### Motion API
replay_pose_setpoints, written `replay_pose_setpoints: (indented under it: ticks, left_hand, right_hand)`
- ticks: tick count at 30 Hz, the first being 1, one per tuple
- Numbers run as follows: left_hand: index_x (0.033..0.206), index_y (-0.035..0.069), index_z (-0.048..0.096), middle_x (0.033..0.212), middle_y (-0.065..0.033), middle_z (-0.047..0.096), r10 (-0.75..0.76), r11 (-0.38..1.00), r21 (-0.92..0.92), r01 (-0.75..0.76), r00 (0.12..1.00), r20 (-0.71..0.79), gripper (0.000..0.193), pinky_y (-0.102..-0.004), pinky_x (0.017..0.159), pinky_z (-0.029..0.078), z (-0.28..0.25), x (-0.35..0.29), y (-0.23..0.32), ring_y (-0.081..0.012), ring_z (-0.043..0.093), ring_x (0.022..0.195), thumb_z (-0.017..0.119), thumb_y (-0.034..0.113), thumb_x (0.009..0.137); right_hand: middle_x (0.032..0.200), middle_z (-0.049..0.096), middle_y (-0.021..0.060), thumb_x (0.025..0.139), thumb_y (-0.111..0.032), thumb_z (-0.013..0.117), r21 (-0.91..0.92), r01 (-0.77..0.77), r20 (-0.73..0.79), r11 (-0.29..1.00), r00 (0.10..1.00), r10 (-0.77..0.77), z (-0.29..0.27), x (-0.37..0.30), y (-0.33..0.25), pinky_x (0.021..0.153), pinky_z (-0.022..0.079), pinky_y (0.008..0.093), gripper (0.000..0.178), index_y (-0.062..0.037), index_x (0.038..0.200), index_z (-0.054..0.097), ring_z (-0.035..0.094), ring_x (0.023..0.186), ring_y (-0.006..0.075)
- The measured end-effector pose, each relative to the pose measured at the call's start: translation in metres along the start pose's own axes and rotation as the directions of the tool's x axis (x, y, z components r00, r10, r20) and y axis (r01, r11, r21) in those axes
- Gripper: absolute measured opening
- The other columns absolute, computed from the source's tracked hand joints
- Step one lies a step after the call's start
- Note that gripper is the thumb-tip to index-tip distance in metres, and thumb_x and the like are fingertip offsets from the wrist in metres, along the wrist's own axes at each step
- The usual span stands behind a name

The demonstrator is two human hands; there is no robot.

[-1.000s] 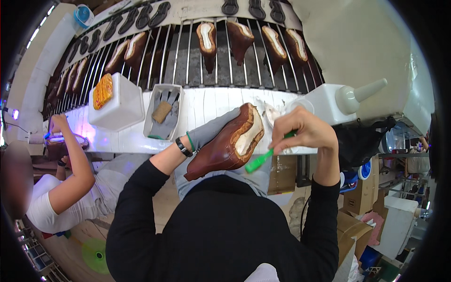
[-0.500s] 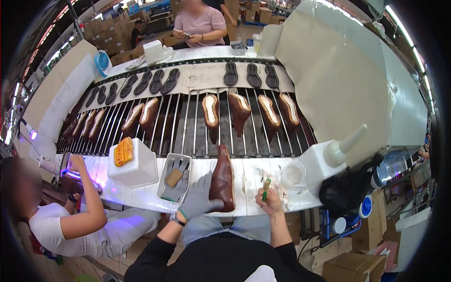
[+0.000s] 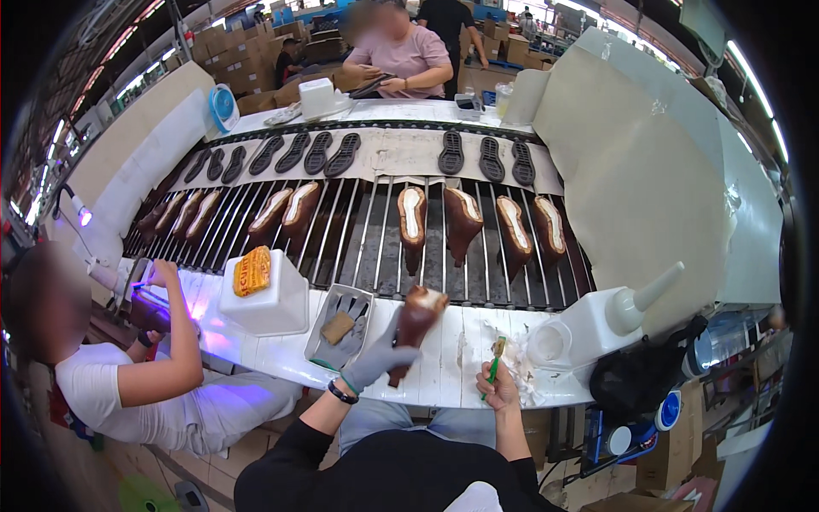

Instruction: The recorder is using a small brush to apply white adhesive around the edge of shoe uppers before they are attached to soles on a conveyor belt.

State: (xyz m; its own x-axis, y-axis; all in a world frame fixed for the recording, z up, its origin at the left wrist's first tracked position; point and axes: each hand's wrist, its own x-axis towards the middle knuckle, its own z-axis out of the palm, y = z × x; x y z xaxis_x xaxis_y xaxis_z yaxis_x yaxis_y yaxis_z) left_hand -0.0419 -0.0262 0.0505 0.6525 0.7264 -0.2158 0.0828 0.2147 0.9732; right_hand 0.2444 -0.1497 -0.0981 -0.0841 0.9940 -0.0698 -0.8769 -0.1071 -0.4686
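Observation:
My left hand [image 3: 381,362], in a grey glove, is closed around a brown leather shoe upper [image 3: 417,322]. Blurred by motion, the shoe stands tilted above the white table, its pale bottom edge turned toward the top. Bare fingers of my right hand [image 3: 502,389] pinch a small green-handled brush [image 3: 495,367] with its bristle end up. Right of the brush are a white cup [image 3: 549,344] and crumpled white scraps. Left of the shoe, a white tray [image 3: 314,356] holds grey gloves and a brown block [image 3: 338,328].
Beyond the table, a roller conveyor [image 3: 367,256] carries several brown shoe uppers, with dark soles [image 3: 450,154] on a cloth belt behind. A white bottle [image 3: 607,317] stands right; a white box [image 3: 273,299] bears a yellow packet. A co-worker [image 3: 128,384] sits left; another person stands opposite.
My left hand has lifted the shoe from the table and turned its bottom into view. The brush in my right hand has tipped more upright. The whole view has shifted slightly.

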Motion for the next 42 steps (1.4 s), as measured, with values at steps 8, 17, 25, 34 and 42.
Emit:
replay_pose_setpoints:
  ticks: [8, 17, 25, 34, 42]
  left_hand:
    - [0.137, 0.003, 0.045, 0.101, -0.0062, 0.063, 0.062, 0.794, -0.583, -0.174, 0.977, -0.206, 0.057, -0.0233, 0.065, 0.051, -0.061, -0.017, 0.037, -0.0110, 0.063, 0.080, 0.063, 0.025, 0.088]
    - [0.131, 0.004, 0.051, 0.093, -0.0043, 0.062, 0.455, 0.890, 0.205, -0.407, 0.762, -0.461, 0.051, -0.0249, 0.063, 0.047, -0.198, 0.128, 0.029, -0.0112, 0.057, 0.075, 0.068, 0.021, 0.086]
    - [0.137, -0.004, 0.052, 0.143, -0.0178, 0.050, 0.044, 0.846, -0.278, -0.455, 0.579, -0.814, 0.053, -0.0334, 0.113, 0.030, -0.195, 0.137, -0.020, -0.0266, 0.044, 0.135, 0.057, 0.029, 0.096]
    - [0.114, 0.009, 0.067, 0.079, -0.0098, 0.068, 0.568, 0.382, 0.922, 0.054, 0.774, -0.280, 0.034, -0.0459, 0.097, 0.040, -0.122, 0.102, -0.047, -0.0305, 0.062, 0.080, 0.066, 0.031, 0.087]
    - [0.113, 0.009, 0.068, 0.079, -0.0104, 0.070, 0.523, 0.395, 0.918, 0.029, 0.815, -0.250, 0.037, -0.0438, 0.096, 0.037, -0.125, 0.100, -0.043, -0.0285, 0.065, 0.082, 0.062, 0.038, 0.089]
  right_hand:
    - [0.085, 0.057, 0.0025, 0.099, -0.036, 0.059, -0.013, -0.034, 0.065, 0.999, 0.997, 0.034, -0.008, 0.002, -0.003, 0.047, 0.031, 0.0230, 0.029, -0.0083, 0.102, 0.065, 0.041, 0.054, 0.0091]
    - [0.085, 0.061, 0.0024, 0.098, -0.036, 0.060, -0.008, -0.021, -0.008, 1.000, 1.000, 0.021, -0.007, 0.002, -0.002, 0.046, 0.032, 0.0228, 0.030, -0.0064, 0.100, 0.065, 0.042, 0.053, 0.0095]
    - [0.089, 0.058, 0.0029, 0.102, -0.037, 0.053, -0.025, -0.011, 0.085, 1.000, 0.996, 0.013, 0.018, 0.011, -0.008, 0.049, 0.032, 0.0230, 0.033, -0.0078, 0.109, 0.065, 0.041, 0.056, 0.0089]
    - [0.069, 0.064, 0.0021, 0.090, -0.027, 0.071, -0.790, -0.075, -0.333, 0.609, 0.886, -0.323, 0.080, 0.198, -0.099, 0.040, 0.020, 0.0222, 0.029, 0.0011, 0.097, 0.071, 0.032, 0.042, 0.0021]
    - [0.087, 0.073, 0.0132, 0.071, -0.044, 0.084, -0.975, -0.197, -0.215, 0.100, 0.737, -0.640, 0.045, 0.343, -0.103, 0.069, 0.051, 0.0364, 0.055, 0.0042, 0.095, 0.074, 0.069, 0.080, 0.0210]
